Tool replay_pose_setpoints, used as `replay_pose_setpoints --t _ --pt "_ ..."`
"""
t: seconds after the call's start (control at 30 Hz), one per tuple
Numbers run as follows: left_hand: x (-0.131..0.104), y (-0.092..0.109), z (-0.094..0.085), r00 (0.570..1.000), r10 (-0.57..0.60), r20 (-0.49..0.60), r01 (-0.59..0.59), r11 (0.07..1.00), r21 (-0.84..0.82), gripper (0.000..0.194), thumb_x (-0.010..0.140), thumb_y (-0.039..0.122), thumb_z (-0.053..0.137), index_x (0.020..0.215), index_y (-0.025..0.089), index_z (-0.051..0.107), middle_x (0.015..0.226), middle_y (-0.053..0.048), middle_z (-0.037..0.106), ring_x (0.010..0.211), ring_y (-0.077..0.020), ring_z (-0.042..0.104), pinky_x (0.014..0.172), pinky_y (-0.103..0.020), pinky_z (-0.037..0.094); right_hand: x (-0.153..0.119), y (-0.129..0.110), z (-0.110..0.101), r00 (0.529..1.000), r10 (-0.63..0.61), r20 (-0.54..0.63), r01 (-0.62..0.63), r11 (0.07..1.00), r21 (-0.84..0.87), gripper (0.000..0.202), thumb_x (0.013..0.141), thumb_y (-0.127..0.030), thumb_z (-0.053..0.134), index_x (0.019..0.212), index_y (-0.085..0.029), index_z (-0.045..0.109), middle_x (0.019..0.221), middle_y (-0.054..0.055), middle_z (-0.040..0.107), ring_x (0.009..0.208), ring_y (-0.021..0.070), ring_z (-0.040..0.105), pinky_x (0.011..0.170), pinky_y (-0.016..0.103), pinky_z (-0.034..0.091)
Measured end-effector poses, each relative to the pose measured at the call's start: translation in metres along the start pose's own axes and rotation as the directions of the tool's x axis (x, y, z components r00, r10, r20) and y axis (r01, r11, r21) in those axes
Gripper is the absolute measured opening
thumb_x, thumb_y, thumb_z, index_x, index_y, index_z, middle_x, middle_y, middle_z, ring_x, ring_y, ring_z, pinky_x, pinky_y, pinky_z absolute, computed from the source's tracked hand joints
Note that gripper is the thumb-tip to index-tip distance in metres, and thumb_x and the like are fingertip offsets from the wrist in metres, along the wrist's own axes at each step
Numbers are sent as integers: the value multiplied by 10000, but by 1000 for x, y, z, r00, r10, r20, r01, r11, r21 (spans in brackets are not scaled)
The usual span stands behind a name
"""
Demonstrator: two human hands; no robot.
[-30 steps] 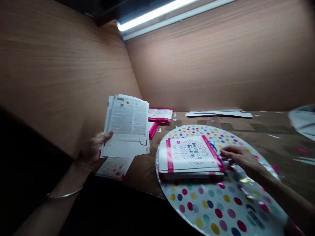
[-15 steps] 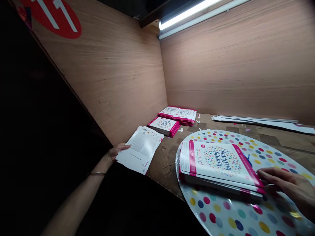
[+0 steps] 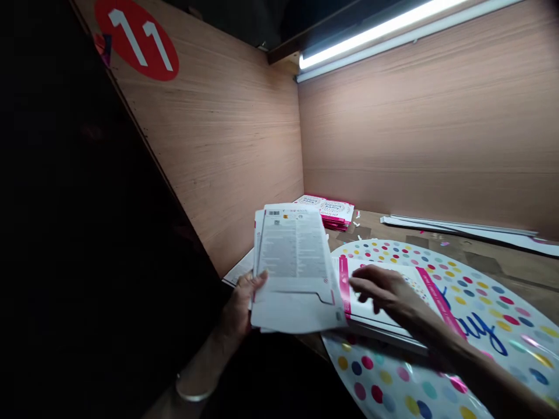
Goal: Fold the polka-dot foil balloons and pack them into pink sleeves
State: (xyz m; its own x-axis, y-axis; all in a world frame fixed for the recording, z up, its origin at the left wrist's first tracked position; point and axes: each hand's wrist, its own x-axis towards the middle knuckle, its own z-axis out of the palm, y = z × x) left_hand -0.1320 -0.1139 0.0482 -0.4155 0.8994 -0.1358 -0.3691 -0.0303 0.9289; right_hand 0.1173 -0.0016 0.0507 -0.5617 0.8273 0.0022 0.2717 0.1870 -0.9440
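Several flat white printed sleeves [image 3: 292, 262] are raised in my left hand [image 3: 242, 299], the thumb on their lower left edge and the text side up. My right hand [image 3: 386, 291] hovers over a stack of pink and white "happy birthday" packs [image 3: 441, 297], its fingers bent and apart with nothing seen between them. The stack lies on a large round dotted balloon [image 3: 471, 326] with blue lettering. Part of the stack is hidden by my right hand and forearm.
More pink and white packs [image 3: 336, 214] sit in the back left corner. Long white strips [image 3: 471, 230] lie along the back wall [image 3: 419, 134]. Paper scraps dot the brown tabletop [image 3: 373, 220]. A wooden side wall [image 3: 227, 134] with a red "11" sign [image 3: 137, 39] rises at left.
My left hand has lifted the sleeves and brought them right, towards the stack. My right hand has left the stack's right edge and moved left above it. The view has shifted slightly.
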Motion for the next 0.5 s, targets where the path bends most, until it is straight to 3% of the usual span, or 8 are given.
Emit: replay_pose_setpoints --t 0.1,0.23,0.33,0.5 --pt "-16 -27 29 996 -31 87 40 993 -107 388 712 307 692 1029 91 634 815 -99 695 751 -237 659 638 -267 508 9 -9 18 999 42 11 -42 995 88 374 625 -510 663 706 -158 564 673 21 603 655 180 567 534 247 412" --pt "-15 -50 41 965 -103 240 151 970 -193 302 746 261 672 986 80 647 864 -127 688 791 -252 656 722 -320 510 -2 7 7 988 145 62 -152 980 129 334 652 -487 619 670 -164 536 632 18 582 629 177 555 523 246 394" --pt "-11 -63 45 942 -138 305 213 950 -229 292 759 240 657 995 69 638 877 -148 683 798 -266 656 732 -352 510 -12 27 -2 985 171 -1 -171 985 -20 313 684 -459 578 598 -185 453 564 -14 499 545 136 482 473 232 345" --pt "-11 -77 51 921 -163 354 270 922 -277 269 746 196 665 984 72 642 894 -148 680 845 -268 648 785 -369 494 -17 50 -17 980 88 -176 -143 933 -330 356 690 -470 559 537 -193 397 528 -14 461 529 132 439 461 240 329"
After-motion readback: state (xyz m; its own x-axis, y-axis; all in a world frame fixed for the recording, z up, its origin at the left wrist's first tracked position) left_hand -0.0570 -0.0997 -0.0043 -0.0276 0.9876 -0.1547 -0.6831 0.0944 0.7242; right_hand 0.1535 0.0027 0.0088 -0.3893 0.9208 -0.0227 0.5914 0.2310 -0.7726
